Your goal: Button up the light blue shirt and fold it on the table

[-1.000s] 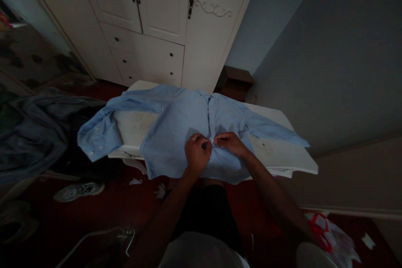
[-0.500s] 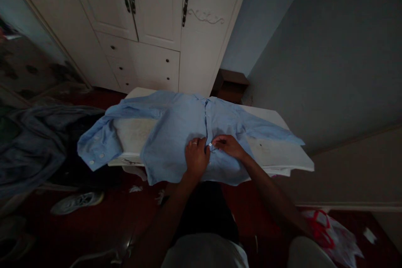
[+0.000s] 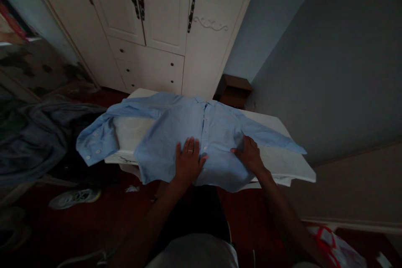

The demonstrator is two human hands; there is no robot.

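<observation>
So both hands have come apart since half a second ago: my left hand (image 3: 187, 161) has slid off the button strip and my right hand (image 3: 249, 154) is out by the side of the shirt (image 3: 169, 134). From my end of the head feed, biggest stuff first: white wardrobe (image 3: 163, 16) at the back, then the white worktop (image 3: 132, 130) in front. The blue shirt's lying across it front up, collar at the far edge, one cuff poking past the left end. Left hand's flat on the fabric, fingers spread; right's wide too, thumb well off the fingers. Between them sits a small white button (image 3: 205, 148).
</observation>
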